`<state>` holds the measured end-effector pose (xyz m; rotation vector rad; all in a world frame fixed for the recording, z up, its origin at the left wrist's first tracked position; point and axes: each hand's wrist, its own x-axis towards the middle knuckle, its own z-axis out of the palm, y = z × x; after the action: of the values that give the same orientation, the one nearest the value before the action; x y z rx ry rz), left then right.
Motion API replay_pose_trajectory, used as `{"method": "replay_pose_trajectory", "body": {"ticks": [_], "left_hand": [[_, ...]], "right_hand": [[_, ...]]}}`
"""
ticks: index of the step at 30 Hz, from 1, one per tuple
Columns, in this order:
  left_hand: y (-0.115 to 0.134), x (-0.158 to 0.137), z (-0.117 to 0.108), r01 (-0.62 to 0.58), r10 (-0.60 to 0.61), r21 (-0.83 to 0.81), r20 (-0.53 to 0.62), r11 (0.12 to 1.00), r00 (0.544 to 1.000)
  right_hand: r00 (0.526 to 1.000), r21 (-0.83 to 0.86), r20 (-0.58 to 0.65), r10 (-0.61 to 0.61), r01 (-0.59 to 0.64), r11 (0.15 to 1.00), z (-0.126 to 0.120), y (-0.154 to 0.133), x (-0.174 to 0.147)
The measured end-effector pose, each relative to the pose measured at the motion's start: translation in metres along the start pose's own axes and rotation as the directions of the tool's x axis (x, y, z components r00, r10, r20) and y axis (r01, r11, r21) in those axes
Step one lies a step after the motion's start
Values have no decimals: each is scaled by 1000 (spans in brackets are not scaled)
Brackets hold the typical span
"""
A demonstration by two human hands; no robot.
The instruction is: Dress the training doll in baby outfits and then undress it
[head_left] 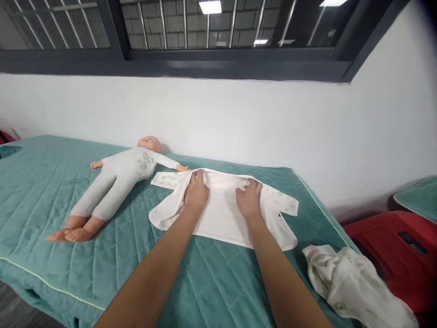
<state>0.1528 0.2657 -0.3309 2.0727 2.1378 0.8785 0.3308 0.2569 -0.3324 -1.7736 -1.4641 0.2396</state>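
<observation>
Your left hand (197, 190) and your right hand (249, 199) each hold a front flap of the white shirt (220, 212) just beside the doll (128, 164), probably to keep it spread open.

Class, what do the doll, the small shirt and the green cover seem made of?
Doll: probably matte cloth body, puckered; smooth head and feet, perhaps vinyl.
Small shirt: matte, likely cotton, with soft folds.
Green cover: quilted, perhaps velvety fabric, with crossing stitched lines.

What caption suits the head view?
Left hand and right hand hold open a white shirt on green quilted bedding beside a doll.
</observation>
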Motion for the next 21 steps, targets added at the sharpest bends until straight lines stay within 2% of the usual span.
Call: {"method": "replay_pose_trajectory", "body": {"ticks": [3,7,11,17,21], "left_hand": [[1,-1,0,3,-4,25,18,1000,1000],[2,-6,1,-26,24,38,63,999,998],[3,-10,-2,-87,84,23,101,996,991],[7,-34,-11,-181,183,-26,147,983,972],[-5,-55,-41,-256,282,-220,97,941,954]], "right_hand": [[998,96,31,53,-56,994,3,4,4],[995,112,94,30,-41,993,8,6,4],[975,152,203,-88,57,987,11,0,-4],[901,251,316,-297,223,942,9,-16,-23],[837,339,357,-414,297,893,9,-42,-37]]}}
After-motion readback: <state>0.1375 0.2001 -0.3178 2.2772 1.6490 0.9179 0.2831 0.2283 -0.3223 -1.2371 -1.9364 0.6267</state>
